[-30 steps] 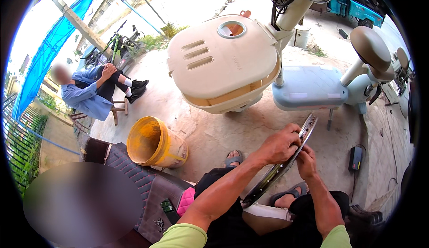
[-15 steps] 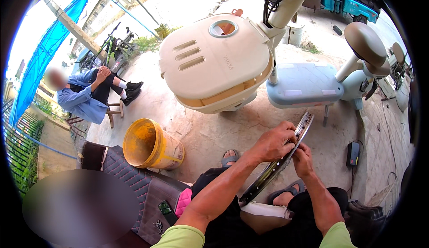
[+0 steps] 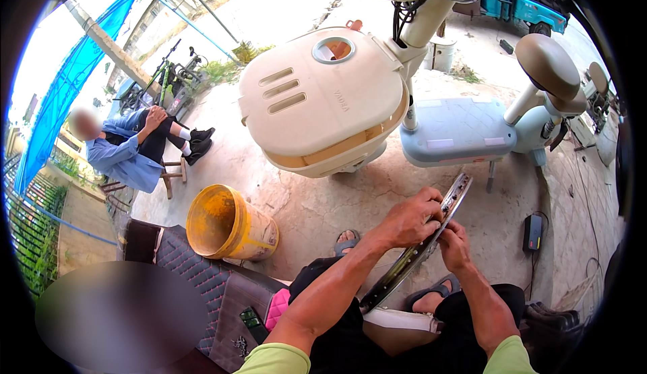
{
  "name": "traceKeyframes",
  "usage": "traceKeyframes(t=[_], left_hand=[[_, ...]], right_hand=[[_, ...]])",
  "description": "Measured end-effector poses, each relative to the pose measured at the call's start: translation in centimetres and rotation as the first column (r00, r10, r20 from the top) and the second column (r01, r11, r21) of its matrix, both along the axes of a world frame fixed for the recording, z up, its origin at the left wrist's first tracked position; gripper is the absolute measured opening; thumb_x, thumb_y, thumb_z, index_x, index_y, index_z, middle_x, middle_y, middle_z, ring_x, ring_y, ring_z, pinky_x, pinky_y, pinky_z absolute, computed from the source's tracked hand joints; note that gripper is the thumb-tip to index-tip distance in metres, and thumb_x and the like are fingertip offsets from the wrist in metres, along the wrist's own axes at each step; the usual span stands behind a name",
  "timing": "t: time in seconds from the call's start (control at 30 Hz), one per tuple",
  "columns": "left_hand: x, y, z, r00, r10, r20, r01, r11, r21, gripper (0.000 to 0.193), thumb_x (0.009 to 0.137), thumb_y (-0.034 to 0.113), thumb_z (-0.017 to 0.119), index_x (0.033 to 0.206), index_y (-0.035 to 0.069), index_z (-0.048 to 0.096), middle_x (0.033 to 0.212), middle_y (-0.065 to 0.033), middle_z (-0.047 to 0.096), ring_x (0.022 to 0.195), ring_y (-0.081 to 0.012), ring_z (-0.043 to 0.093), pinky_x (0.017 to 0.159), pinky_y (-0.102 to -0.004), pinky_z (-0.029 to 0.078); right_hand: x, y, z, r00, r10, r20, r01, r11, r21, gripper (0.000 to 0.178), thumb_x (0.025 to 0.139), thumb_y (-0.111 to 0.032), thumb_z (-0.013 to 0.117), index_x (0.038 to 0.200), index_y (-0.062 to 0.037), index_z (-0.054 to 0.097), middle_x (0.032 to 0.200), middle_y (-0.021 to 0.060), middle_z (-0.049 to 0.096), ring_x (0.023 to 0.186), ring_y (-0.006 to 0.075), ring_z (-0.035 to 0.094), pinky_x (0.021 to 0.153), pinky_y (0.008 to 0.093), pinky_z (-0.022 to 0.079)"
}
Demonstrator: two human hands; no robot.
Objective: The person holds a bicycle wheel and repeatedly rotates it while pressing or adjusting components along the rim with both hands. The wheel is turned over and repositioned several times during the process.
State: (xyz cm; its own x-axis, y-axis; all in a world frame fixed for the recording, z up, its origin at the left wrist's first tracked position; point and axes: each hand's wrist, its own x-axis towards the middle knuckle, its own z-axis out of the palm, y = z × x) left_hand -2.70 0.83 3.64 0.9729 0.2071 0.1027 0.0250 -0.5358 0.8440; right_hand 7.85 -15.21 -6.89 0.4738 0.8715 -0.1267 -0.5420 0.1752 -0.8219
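Observation:
Between my knees stands a shiny metal wheel rim [image 3: 412, 258], seen nearly edge-on, with a row of small holes or studs along it. It slants from my lap up to the right. My left hand [image 3: 413, 217] is closed over its upper part from the left side, fingers bent at the edge. From the right side my right hand [image 3: 455, 244] pinches the same rim a little lower, with the fingertips partly hidden behind it. Whether a small part sits between the fingers is too small to tell. The rim's lower end is near a pale, white-edged object [image 3: 402, 318] between my legs.
A yellow bucket [image 3: 263, 236] stands left of my feet. Ahead is a cream basket [image 3: 317, 98] on an electric scooter with a light-blue footboard [image 3: 458, 131]. A black charger [image 3: 532, 232] lies at right. On the quilted seat [image 3: 192, 259] rests a phone [image 3: 253, 323]. A person [image 3: 128, 148] sits at far left.
Both hands stay on the rim, with only slight shifts of the fingers. The view has tilted a little.

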Motion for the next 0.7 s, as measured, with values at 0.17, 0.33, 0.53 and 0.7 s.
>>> traceKeyframes(t=[0.17,0.33,0.53,0.7], left_hand=[[-0.1,0.1,-0.2,0.999,-0.02,0.03,0.021,0.999,-0.032,0.014,0.082,0.008,0.064,0.095,0.004,0.068,0.126,-0.0111,0.055,0.114,-0.0303,0.058,0.099,-0.038,0.046],[-0.1,-0.1,0.5,1.0,-0.009,-0.011,0.008,1.0,-0.005,0.013,0.082,0.007,0.063,0.094,0.004,0.067,0.127,-0.0108,0.055,0.115,-0.03,0.057,0.099,-0.0378,0.046],[-0.2,0.1,0.1,0.999,-0.025,0.041,0.025,1.0,0.007,0.012,0.082,0.007,0.063,0.093,0.004,0.067,0.127,-0.011,0.055,0.115,-0.0301,0.057,0.099,-0.0379,0.046],[-0.1,0.0,0.5,1.0,-0.023,0.001,0.023,1.0,0.016,0.012,0.081,0.007,0.063,0.092,0.004,0.067,0.126,-0.0112,0.055,0.115,-0.0301,0.057,0.099,-0.0378,0.046]], right_hand=[[0.1,0.0,0.0,1.0,0.014,-0.007,-0.014,1.0,-0.004,0.025,0.095,-0.005,0.052,0.116,0.0005,0.064,0.103,0.0027,0.067,0.094,0.0115,0.063,0.086,0.0265,0.05],[0.0,0.0,0.0,1.0,0.014,0.022,-0.013,1.0,-0.008,0.025,0.095,-0.005,0.052,0.115,0.0008,0.065,0.103,0.0025,0.067,0.094,0.0111,0.063,0.086,0.0267,0.05],[-0.1,-0.1,0.1,1.0,0.025,0.009,-0.025,1.0,0.002,0.023,0.095,-0.004,0.054,0.114,0.0015,0.065,0.103,0.0028,0.067,0.095,0.0114,0.063,0.086,0.0264,0.05],[-0.2,-0.2,0.8,0.999,0.041,0.019,-0.041,0.999,-0.006,0.022,0.096,-0.004,0.054,0.112,0.0013,0.066,0.102,0.0023,0.067,0.094,0.011,0.063,0.086,0.0261,0.049]])
